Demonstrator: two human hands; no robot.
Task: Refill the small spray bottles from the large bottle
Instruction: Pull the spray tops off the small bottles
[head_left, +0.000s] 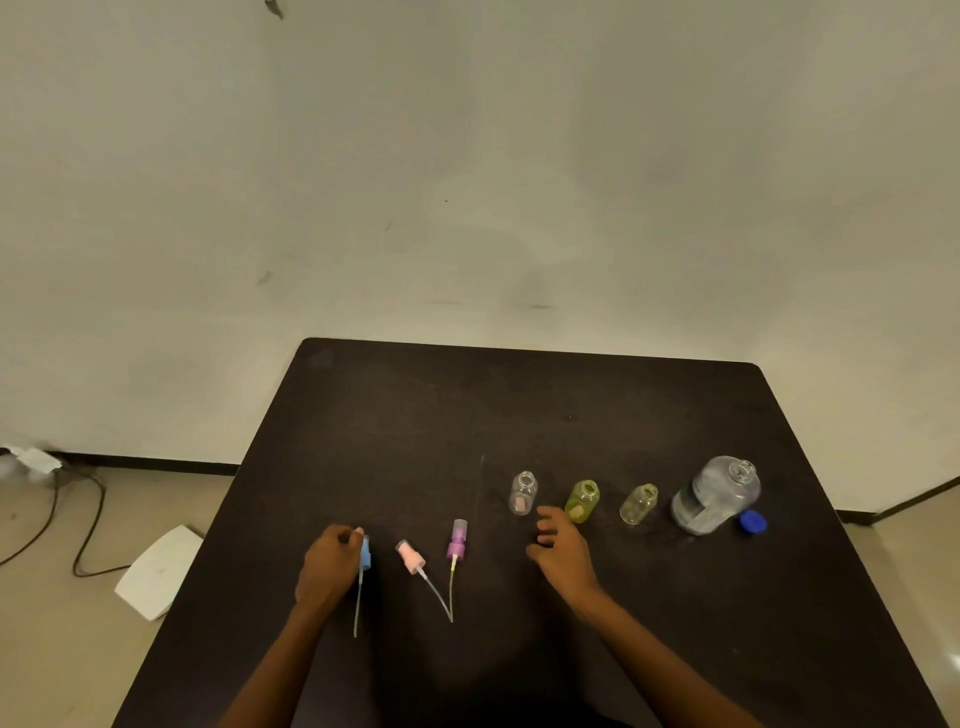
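Nearest me, I saw the left hand (330, 564) gripping the blue spray head (366, 555); the right hand (562, 546), loose-fingered, held nothing near the green bottle (583, 500).

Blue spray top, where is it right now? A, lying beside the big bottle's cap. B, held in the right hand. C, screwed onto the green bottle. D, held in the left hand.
D: the left hand grips the blue spray top, while the pink spray top and purple spray top lie loose on the table.
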